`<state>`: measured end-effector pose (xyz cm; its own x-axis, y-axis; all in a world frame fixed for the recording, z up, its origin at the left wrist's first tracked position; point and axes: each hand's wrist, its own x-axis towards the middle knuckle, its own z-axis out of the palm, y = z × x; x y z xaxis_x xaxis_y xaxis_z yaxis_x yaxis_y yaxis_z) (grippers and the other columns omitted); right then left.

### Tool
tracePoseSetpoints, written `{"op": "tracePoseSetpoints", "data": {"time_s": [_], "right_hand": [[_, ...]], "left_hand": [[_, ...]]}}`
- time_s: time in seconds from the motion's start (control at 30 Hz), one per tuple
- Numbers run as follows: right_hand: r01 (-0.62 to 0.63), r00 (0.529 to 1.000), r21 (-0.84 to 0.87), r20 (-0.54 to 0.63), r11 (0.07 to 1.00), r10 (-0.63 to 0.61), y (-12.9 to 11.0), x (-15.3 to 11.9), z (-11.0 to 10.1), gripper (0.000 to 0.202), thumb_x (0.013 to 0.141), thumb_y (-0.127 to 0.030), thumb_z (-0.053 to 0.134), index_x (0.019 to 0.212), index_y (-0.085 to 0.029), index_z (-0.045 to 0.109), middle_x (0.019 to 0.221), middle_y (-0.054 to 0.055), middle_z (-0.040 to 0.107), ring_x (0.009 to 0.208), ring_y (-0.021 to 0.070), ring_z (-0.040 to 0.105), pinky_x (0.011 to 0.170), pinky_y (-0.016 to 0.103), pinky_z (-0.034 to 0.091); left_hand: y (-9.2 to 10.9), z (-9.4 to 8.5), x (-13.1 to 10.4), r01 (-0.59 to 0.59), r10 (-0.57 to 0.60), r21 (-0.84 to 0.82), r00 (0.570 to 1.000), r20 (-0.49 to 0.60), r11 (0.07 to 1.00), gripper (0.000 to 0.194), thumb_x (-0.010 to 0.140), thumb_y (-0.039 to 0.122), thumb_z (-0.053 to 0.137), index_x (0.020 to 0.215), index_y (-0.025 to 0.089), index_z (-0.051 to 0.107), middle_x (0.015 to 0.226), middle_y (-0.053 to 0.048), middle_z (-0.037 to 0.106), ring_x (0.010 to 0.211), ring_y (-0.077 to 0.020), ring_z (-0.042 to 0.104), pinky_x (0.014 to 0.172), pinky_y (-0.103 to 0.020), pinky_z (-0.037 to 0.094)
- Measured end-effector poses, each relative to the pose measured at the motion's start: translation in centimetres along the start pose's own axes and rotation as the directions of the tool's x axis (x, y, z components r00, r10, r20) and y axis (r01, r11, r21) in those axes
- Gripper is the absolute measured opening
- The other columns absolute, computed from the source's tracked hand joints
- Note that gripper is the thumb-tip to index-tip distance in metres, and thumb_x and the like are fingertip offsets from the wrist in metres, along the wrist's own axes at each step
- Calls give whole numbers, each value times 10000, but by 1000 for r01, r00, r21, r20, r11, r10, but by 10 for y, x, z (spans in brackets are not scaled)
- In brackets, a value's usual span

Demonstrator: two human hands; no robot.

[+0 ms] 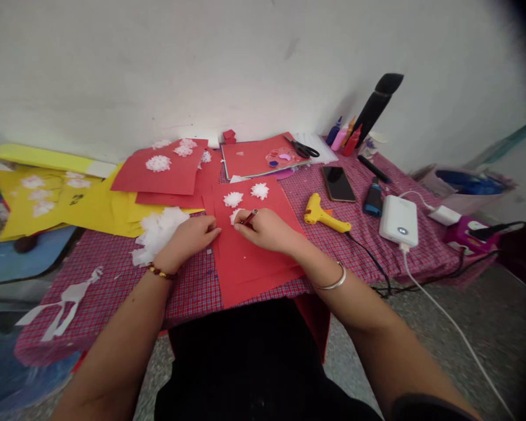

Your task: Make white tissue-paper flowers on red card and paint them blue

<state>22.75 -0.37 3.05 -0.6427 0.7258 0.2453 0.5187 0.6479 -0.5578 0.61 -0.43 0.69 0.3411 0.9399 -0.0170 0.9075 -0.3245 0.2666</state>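
Here, in the head view, the right hand (267,230) has its grip closed around a dark pen-like stick (249,217), held slanted over a red sheet (256,263). Its fingertips meet a white paper tuft (235,216) on that sheet, partly covered by the hand. Two further tufts, a left one (233,199) and a right one (259,190), lie on the sheet beyond the hand. The left hand (197,234) rests at the sheet's left edge, fingers curled; whether its grip pinches anything cannot be told. A pile of white paper pieces (158,234) lies just beside it, partly behind the wrist. To the right of the sheet, a yellow glue gun (324,215) lies on the checked cloth of the worktop (197,292), a phone (338,183) beyond it. Black-handled scissors (304,148) lie partly on another red sheet (254,156) near the wall.
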Motion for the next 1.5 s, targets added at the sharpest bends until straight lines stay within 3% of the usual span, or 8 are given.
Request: {"op": "tracePoseSetpoints", "data": {"time_s": [0.43, 1.5], "right_hand": [[41, 999, -36, -6, 999, -41, -7, -4, 1, 189, 940, -243, 470, 863, -157, 619, 745, 37, 642, 689, 147, 556, 655, 254, 348], [56, 998, -20, -4, 998, -56, -8, -5, 1, 204, 943, -246, 453, 863, -161, 620, 761, 45, 652, 700, 151, 570, 670, 253, 362]], "left_hand": [[2, 1, -1, 1, -1, 28, 1000, 15, 1000, 251, 876, 360, 454, 680, 213, 402, 663, -6, 517, 601, -164, 454, 561, -287, 263], [4, -1, -2, -4, 3, 45, 1000, 25, 999, 246, 882, 360, 452, 689, 211, 417, 682, -14, 545, 614, -168, 474, 567, -290, 283]]}}
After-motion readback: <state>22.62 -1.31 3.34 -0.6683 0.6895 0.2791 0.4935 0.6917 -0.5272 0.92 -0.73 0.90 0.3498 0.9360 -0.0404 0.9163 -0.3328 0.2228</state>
